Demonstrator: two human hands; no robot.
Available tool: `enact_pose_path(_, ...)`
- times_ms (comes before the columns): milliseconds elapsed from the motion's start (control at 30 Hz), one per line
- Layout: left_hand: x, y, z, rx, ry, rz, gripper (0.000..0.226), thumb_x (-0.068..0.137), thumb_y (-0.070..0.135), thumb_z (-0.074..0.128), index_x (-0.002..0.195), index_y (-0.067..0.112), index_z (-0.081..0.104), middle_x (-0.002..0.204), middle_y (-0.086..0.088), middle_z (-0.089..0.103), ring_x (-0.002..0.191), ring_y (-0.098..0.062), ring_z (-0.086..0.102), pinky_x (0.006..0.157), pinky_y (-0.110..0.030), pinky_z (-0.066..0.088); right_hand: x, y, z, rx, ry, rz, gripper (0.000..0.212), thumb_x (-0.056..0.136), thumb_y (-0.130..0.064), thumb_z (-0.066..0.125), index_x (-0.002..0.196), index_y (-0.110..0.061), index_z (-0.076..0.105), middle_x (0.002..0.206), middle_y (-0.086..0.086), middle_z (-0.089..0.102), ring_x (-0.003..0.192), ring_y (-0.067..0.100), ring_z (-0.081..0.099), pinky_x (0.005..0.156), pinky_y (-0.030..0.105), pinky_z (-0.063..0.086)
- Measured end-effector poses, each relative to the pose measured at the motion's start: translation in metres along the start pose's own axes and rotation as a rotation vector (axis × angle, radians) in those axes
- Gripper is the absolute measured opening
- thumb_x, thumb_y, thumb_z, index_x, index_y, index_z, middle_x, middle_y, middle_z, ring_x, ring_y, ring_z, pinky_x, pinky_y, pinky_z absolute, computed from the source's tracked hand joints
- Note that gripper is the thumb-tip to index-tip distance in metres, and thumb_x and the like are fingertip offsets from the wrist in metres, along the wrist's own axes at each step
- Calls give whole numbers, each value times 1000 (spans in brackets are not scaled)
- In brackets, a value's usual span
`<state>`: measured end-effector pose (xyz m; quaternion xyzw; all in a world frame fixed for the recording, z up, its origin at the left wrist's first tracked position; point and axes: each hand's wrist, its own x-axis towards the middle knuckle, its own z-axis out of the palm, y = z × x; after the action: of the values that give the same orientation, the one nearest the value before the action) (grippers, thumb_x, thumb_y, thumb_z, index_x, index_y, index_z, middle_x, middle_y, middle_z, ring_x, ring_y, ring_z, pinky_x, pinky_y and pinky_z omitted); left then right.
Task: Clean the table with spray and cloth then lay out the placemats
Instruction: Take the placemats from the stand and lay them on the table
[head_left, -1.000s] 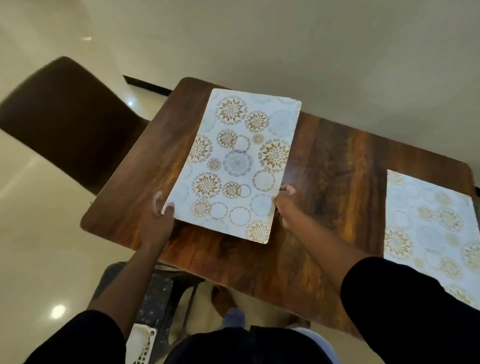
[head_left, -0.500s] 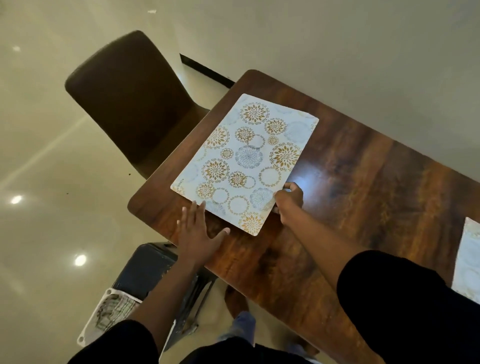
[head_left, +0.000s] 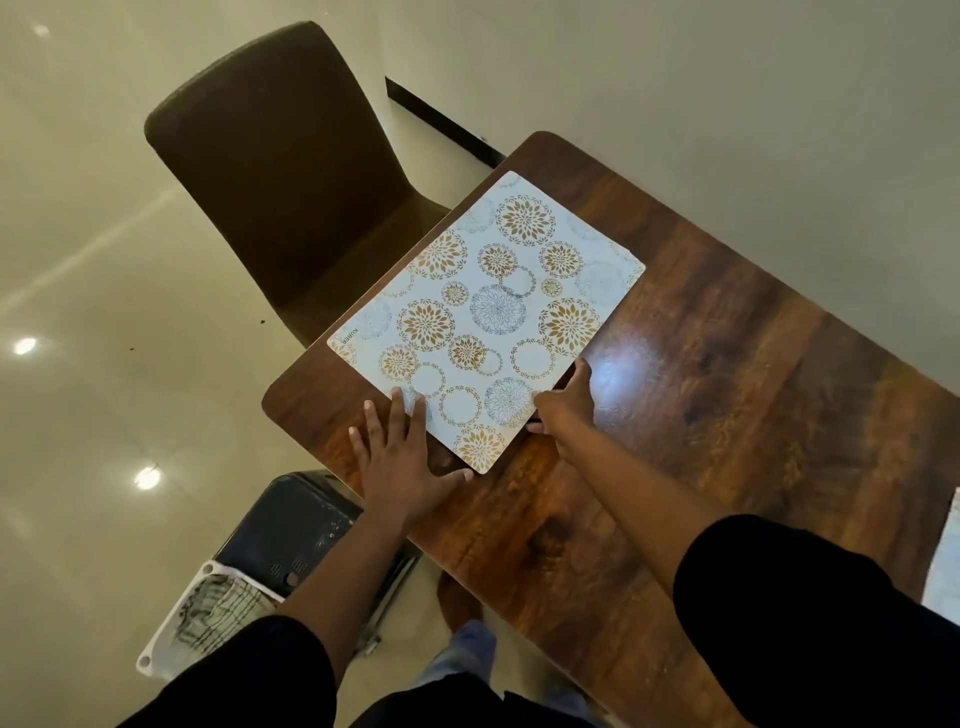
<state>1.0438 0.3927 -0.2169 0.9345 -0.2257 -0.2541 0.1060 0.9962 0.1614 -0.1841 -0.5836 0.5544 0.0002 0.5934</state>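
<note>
Table (head_left: 727, 395) bears placemat (head_left: 488, 317), hands (head_left: 400, 457) flat

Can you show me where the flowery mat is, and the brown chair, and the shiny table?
placemat (head_left: 493, 317): head view, on the blue circle in its middle.
chair (head_left: 275, 156): head view, on the middle of its backrest.
table (head_left: 753, 374): head view, on bare wood right of the placemat.

"KUBER" printed on placemat (head_left: 485, 317) corner

Black sleeves (head_left: 810, 597) pushed above bare forearms, blue jeans (head_left: 467, 654) showing below.
</note>
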Motion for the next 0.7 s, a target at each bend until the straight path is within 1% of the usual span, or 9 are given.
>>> enact_pose_path(100,-1,0,4,23,1,15,132,72,96,37,175,31,-15,178,0,-36,160,-35,-42,117,-52,-40,4,-1,-5,-41,-5,-2,88,96,-2,64,158,-38,15,152,6,43,87,14,61,56,28,60)
enact_pose_path(167,-2,-4,6,42,2,27,130,74,98,34,174,32,-17,177,1,-37,160,-35,-42,120,-54,-39,6,0,-7,-52,-5,-7,90,94,-4,68,158,-40,16,154,8,42,90,17,65,55,28,60)
enact_pose_path(267,-3,-7,9,62,2,41,128,75,101,28,173,34,-19,176,3,-38,159,-34,-43,120,-54,-40,8,1,-9,-54,-23,-14,91,93,-4,70,156,-43,17,151,12,44,97,24,67,54,27,59)
enact_pose_path(367,-2,-7,11,67,2,51,128,70,105,14,173,35,-19,176,3,-38,158,-34,-45,119,-54,-42,9,0,-10,-46,-28,-9,92,93,-2,70,157,-43,19,151,12,44,97,25,67,56,28,60)
enact_pose_path(400,-1,-7,11,70,1,50,128,70,105,13,172,35,-19,176,3,-38,158,-34,-45,119,-54,-42,9,0,-9,-44,-27,-8,92,93,-1,69,157,-43,19,151,11,43,99,26,67,56,27,60)
enact_pose_path(467,-1,-8,12,75,-5,47,127,73,105,18,173,35,-18,176,4,-39,158,-34,-45,120,-54,-41,10,0,-9,-41,-24,-10,91,93,1,69,158,-41,19,152,10,42,101,26,66,55,26,59)
enact_pose_path(533,-2,-7,12,80,-13,48,127,74,104,21,173,35,-18,176,4,-38,159,-34,-44,120,-53,-41,11,1,-8,-41,-20,-14,91,93,1,68,158,-40,20,154,9,41,98,24,66,55,26,59)
enact_pose_path(633,-3,-6,11,83,-18,54,126,70,104,11,172,36,-20,176,4,-38,159,-34,-44,118,-53,-43,12,2,-8,-34,-15,-16,91,93,1,68,159,-40,21,153,9,43,92,21,67,54,25,58)
enact_pose_path(700,-3,-6,10,84,-23,55,126,69,103,9,170,37,-22,176,4,-39,158,-34,-45,118,-53,-43,11,2,-8,-25,-13,-16,92,93,2,68,159,-40,21,153,9,44,99,25,68,52,24,57)
